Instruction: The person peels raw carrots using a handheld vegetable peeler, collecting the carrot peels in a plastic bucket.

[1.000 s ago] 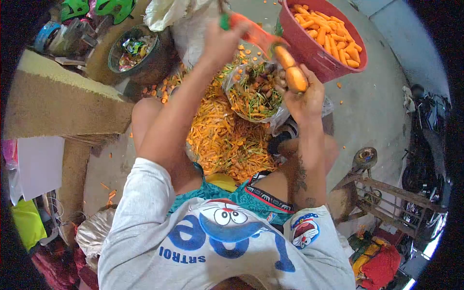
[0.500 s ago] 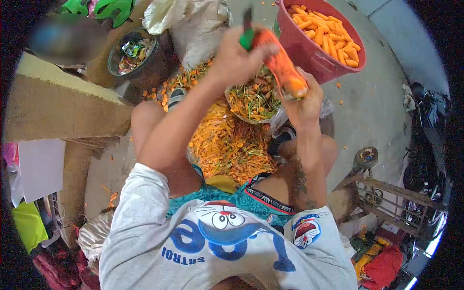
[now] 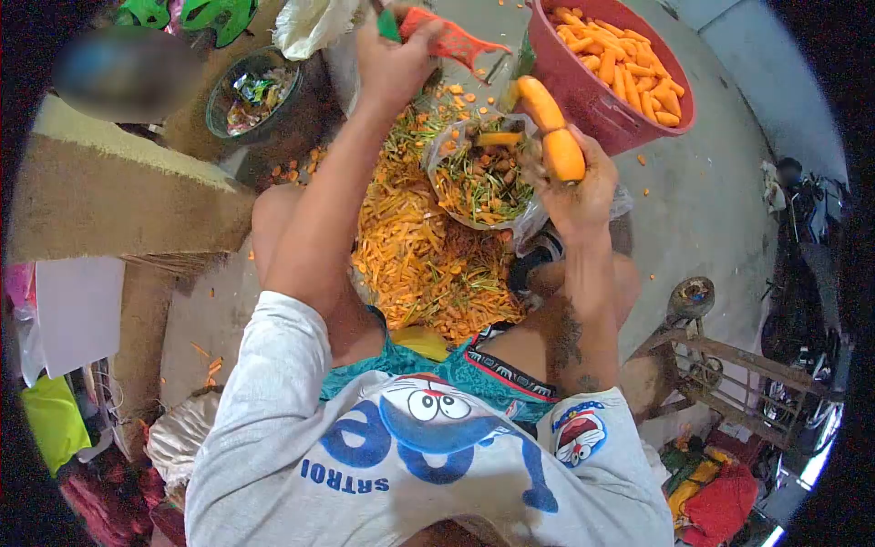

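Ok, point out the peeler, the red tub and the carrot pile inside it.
Peeler (image 3: 455,40): head view, on its orange body.
Red tub (image 3: 605,127): head view, on its outer wall.
Carrot pile (image 3: 625,70): head view, about its middle.

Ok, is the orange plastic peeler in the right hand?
No, the left hand grips the orange plastic peeler, while the right hand holds smooth orange carrot.

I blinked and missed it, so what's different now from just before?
The left hand has swung the orange-red plastic peeler forward and left, off the plump orange carrot. Neither was let go: the right hand still grips the carrot, and the big red plastic tub stayed put.
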The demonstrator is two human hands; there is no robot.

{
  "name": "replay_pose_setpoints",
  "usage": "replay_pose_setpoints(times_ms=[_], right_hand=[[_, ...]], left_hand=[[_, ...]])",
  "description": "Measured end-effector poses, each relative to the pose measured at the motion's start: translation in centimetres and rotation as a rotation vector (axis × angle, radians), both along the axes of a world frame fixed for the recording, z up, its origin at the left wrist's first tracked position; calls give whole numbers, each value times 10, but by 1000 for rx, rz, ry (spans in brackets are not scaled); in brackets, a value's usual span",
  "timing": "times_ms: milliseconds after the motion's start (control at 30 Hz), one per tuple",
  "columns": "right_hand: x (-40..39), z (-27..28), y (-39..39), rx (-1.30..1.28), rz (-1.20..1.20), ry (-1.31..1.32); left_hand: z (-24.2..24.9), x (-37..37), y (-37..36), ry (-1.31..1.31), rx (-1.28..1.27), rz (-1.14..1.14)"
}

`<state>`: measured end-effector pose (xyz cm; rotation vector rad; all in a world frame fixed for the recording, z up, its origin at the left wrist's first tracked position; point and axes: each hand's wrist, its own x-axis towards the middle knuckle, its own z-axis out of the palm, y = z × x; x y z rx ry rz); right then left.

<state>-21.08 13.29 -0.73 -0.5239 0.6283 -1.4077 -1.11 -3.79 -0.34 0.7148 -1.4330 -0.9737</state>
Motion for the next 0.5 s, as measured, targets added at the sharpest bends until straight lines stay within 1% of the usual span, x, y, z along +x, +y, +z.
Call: replay_pose_setpoints(times_ms=[33, 67, 100, 167, 200, 233, 267, 300, 367, 400, 433, 500], right_hand=[[-1, 1, -1, -7, -4, 3], [-2, 1, -3, 52, -95, 29], [0, 1, -3, 119, -187, 52], [15, 15, -2, 112, -216, 83], [19, 19, -2, 104, -244, 115], [17, 14, 0, 114, -241, 115], [10, 7, 2, 40, -117, 44], [4, 4, 2, -44, 6, -27], [-2, -3, 3, -32, 5, -3], [-4, -3, 2, -17, 8, 23], [-4, 0, 0, -22, 6, 26], [4, 5, 0, 139, -191, 144]], left_hand=[[1, -3, 6, 63, 48, 11], [0, -8, 13, 126, 97, 21], [1, -16, 31, 126, 97, 18], [1, -32, 66, -41, -287, -142], [3, -29, 60, -40, -283, -138], [6, -22, 46, -10, -206, -148], [8, -13, 33, 20, -133, -157], [4, -2, 17, 21, -136, -155], [-6, 16, -9, 39, 81, 109], [-5, 8, -4, 102, -48, 139], [-3, -6, 15, 105, -53, 137], [-1, -23, 65, 28, -223, 61]])
